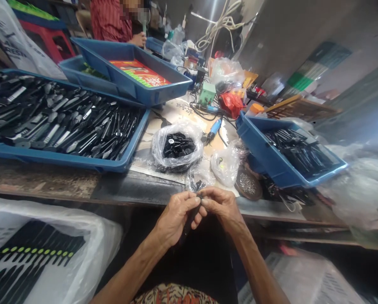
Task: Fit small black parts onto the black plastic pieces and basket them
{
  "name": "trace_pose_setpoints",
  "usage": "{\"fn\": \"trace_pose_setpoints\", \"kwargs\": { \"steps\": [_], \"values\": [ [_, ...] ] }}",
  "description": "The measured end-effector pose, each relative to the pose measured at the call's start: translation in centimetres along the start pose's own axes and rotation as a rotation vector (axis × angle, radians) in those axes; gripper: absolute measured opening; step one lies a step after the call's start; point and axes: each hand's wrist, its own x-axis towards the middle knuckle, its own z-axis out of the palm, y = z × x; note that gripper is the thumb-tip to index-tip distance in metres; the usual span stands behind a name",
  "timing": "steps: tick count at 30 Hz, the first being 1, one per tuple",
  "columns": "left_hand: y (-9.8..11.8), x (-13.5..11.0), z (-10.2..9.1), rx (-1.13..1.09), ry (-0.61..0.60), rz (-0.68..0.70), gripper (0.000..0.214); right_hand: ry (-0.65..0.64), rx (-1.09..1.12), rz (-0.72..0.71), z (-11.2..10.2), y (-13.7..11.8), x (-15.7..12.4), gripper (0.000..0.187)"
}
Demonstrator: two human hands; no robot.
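My left hand [176, 217] and my right hand [222, 207] meet just below the table edge, fingers closed around a slim black plastic part [189, 223] that runs down through my left palm. My right fingertips pinch its upper end near a small clear bag [197, 180]. Straight ahead on the table lies a clear plastic bag of small black pieces [177, 147]. A big blue tray [65, 157] at the left is packed with several black and silver tools. Another blue tray [273, 162] at the right holds more black parts.
Two stacked blue trays [128, 86] with red and green packaging sit at the back. A soldering tool [214, 128], wires and a green box [207, 93] clutter the middle. A round dish of tiny screws [248, 184] lies near my right hand. Another person in red [108, 19] sits opposite. White crates flank my lap.
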Motion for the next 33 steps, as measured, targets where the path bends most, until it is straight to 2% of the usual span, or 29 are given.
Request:
{"fn": "trace_pose_setpoints", "kwargs": {
  "steps": [3, 9, 14, 18, 20, 24, 28, 33],
  "values": [
    [0.1, 0.1, 0.0, -0.033, -0.041, -0.033, 0.016, -0.064, 0.066, 0.021, 0.0, 0.3, 0.0, 0.021],
    [0.1, 0.2, 0.0, -0.105, -0.067, -0.097, 0.012, -0.058, 0.160, 0.053, 0.1, 0.8, 0.0, 0.017],
    [0.0, 0.2, 0.3, -0.122, -0.079, -0.082, 0.009, -0.065, 0.188, 0.078, 0.2, 0.2, 0.2, 0.016],
    [0.2, 0.5, 0.4, -0.147, 0.015, 0.008, 0.007, -0.031, 0.229, 0.077, 0.9, 0.1, 0.3, 0.023],
    [0.4, 0.6, 0.3, -0.137, 0.071, 0.086, 0.008, 0.032, 0.216, 0.054, 1.3, 0.3, 0.0, 0.026],
    [1.2, 0.7, 0.0, -0.117, 0.220, 0.220, 0.011, 0.180, -0.018, -0.019, 2.4, 0.8, -1.4, 0.024],
    [1.5, 0.6, 0.1, -0.088, 0.331, 0.344, 0.013, 0.126, -0.195, -0.016, 4.3, 1.1, -2.8, 0.025],
    [1.3, 0.5, 0.3, -0.019, 0.398, 0.353, 0.014, 0.115, -0.255, 0.028, 5.9, 1.5, -3.0, 0.019]
  ]
}}
